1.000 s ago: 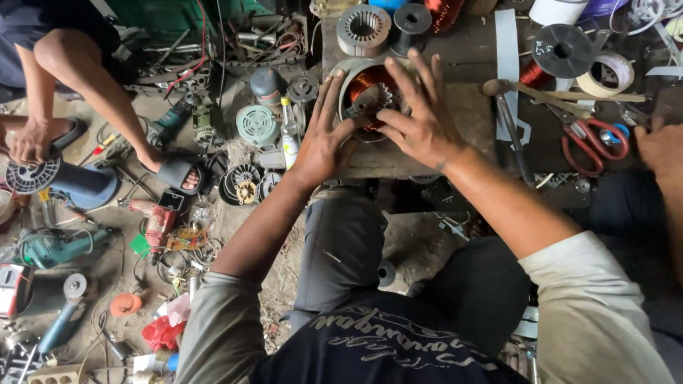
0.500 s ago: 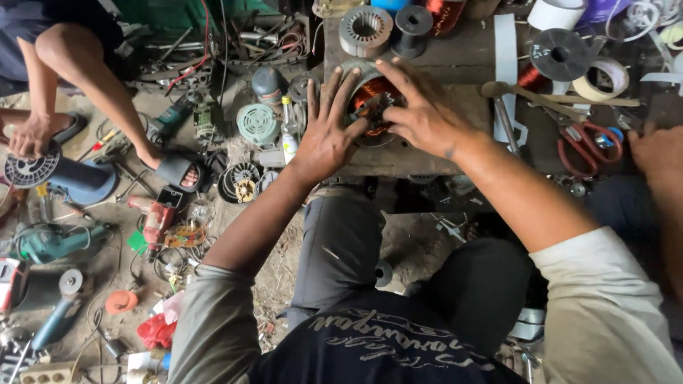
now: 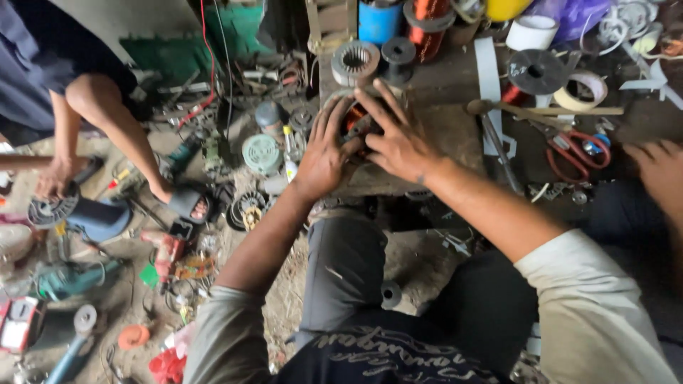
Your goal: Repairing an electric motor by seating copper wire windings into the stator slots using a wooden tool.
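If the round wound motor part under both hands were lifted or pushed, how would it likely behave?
The motor stator looks like metal with copper windings, so probably stiff and heavy for its size. Both hands, left hand and right hand, cover it. Lying flat on the wooden board, it seems unlikely to roll.

Red-handled scissors (image 3: 580, 151), a tape roll (image 3: 580, 90) and a blue can (image 3: 379, 21) sit on my table (image 3: 455, 128), while a green fan cover (image 3: 262, 153) and a red drill (image 3: 168, 250) lie on the littered floor (image 3: 284, 284).
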